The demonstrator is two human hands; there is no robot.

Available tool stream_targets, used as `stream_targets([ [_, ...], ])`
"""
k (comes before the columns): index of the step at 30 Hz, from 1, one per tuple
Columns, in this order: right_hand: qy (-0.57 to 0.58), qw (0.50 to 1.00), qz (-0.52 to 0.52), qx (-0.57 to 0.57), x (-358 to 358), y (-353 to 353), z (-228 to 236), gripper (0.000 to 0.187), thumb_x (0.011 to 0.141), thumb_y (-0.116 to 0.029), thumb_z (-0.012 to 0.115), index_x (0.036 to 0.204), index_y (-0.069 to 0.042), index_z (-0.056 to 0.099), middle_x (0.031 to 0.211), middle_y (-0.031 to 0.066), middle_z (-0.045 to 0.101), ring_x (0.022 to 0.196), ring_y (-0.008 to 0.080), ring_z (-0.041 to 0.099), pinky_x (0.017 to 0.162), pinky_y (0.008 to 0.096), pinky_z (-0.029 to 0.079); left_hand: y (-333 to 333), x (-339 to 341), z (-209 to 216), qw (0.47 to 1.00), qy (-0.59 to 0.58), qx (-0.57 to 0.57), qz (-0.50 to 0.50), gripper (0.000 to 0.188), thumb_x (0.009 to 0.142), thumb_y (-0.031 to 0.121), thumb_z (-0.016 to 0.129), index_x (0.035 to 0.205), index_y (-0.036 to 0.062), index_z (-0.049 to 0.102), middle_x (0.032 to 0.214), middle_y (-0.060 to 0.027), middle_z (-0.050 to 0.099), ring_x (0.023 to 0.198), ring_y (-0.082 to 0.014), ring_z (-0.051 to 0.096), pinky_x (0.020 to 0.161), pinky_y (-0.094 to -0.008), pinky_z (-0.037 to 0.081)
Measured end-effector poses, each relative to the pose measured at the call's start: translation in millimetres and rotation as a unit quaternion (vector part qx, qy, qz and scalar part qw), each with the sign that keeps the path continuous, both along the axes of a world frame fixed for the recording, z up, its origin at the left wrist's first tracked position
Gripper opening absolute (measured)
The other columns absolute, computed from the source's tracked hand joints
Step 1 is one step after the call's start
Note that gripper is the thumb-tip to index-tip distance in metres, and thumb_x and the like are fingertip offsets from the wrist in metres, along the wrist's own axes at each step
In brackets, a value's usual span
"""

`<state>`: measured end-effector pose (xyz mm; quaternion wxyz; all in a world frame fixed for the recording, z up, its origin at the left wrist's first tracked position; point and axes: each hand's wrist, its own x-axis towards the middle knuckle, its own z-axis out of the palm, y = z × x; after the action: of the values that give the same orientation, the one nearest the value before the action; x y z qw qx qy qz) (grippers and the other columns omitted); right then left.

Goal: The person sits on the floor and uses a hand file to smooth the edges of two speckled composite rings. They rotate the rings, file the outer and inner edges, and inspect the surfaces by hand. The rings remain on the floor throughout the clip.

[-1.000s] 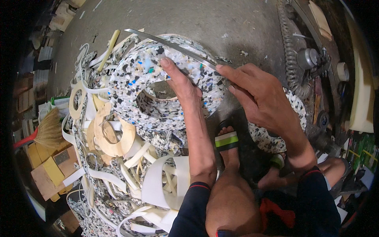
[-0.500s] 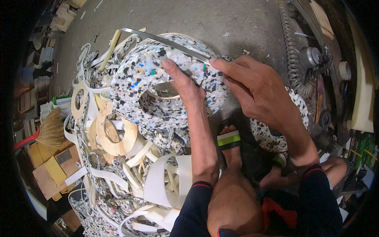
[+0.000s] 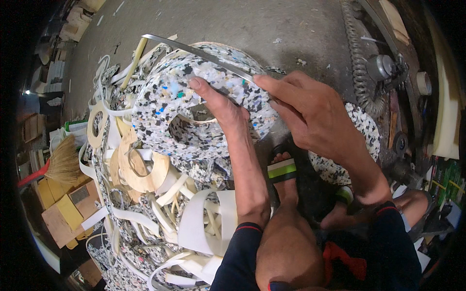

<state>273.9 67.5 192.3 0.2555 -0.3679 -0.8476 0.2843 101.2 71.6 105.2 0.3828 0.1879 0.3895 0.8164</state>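
Note:
A thick ring of speckled white, black and blue foam point(image 3: 155, 121) is tilted up in front of me. My left hand point(image 3: 222, 106) is closed on it, thumb on the near face; its other fingers are mostly hidden at the central hole. In my right hand point(image 3: 315, 109) is a long, narrow metal knife blade point(image 3: 204, 54), pinched near its right end with the index finger stretched along it. The blade slants across the upper part of the ring, its far end reaching past the ring's upper left. The handle, if any, is hidden by my right hand.
Foam strips and offcuts point(image 3: 141, 218) pile up on the left, with pale flat rings point(image 3: 158, 169) among them. Another speckled foam disc point(image 3: 363, 126) lies by my right forearm. A broom point(image 3: 65, 160) is at far left; a coiled hose point(image 3: 359, 72) hangs at right.
The blade and my right hand have shifted slightly left. The foam ring and my left hand have also moved a little left, with the same grip.

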Motion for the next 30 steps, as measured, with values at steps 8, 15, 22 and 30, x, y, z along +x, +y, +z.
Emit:
stream_targets([
  [8,-0.027,0.996,-0.018,-0.088,21.4,-18.0,10.2,0.047,0.089,0.001,0.064,0.135,-0.010,0.063,0.099,0.0172,0.065,0.081,0.0305,0.066,0.070,0.0377,0.052,0.0,-1.7,2.1,0.999,0.003,-0.026,0.040,0.094,0.095,0.071,0.052,0.154,0.0014,0.031,0.151,-0.0168,0.044,0.137,-0.0304,0.045,0.116,-0.0433,0.036],
  [15,0.000,1.000,-0.012,-0.002,-0.9,-5.9,2.8,0.047,0.088,0.001,0.065,0.134,-0.009,0.063,0.099,0.0165,0.065,0.079,0.0308,0.066,0.070,0.0372,0.052,2.2,1.3,7.8,0.999,-0.005,-0.013,0.044,0.087,0.094,0.070,0.054,0.150,0.0056,0.037,0.142,-0.0135,0.051,0.124,-0.0268,0.054,0.105,-0.0434,0.047],
  [22,-0.014,0.998,-0.018,-0.059,19.5,-19.7,7.8,0.047,0.089,0.001,0.064,0.134,-0.009,0.063,0.098,0.0159,0.064,0.078,0.0298,0.065,0.068,0.0364,0.052,0.7,-1.1,9.3,0.997,0.025,-0.034,0.065,0.100,0.094,0.074,0.050,0.157,0.0025,0.021,0.157,-0.0185,0.033,0.143,-0.0319,0.038,0.120,-0.0443,0.032],
  [30,-0.022,1.000,-0.020,-0.010,5.1,-11.8,7.6,0.047,0.089,0.001,0.064,0.135,-0.009,0.063,0.097,0.0164,0.064,0.077,0.0299,0.065,0.067,0.0366,0.052,-0.7,1.7,10.9,0.999,0.006,-0.014,0.036,0.098,0.095,0.073,0.047,0.159,0.0049,0.019,0.160,-0.0182,0.030,0.146,-0.0327,0.033,0.121,-0.0453,0.029],
])
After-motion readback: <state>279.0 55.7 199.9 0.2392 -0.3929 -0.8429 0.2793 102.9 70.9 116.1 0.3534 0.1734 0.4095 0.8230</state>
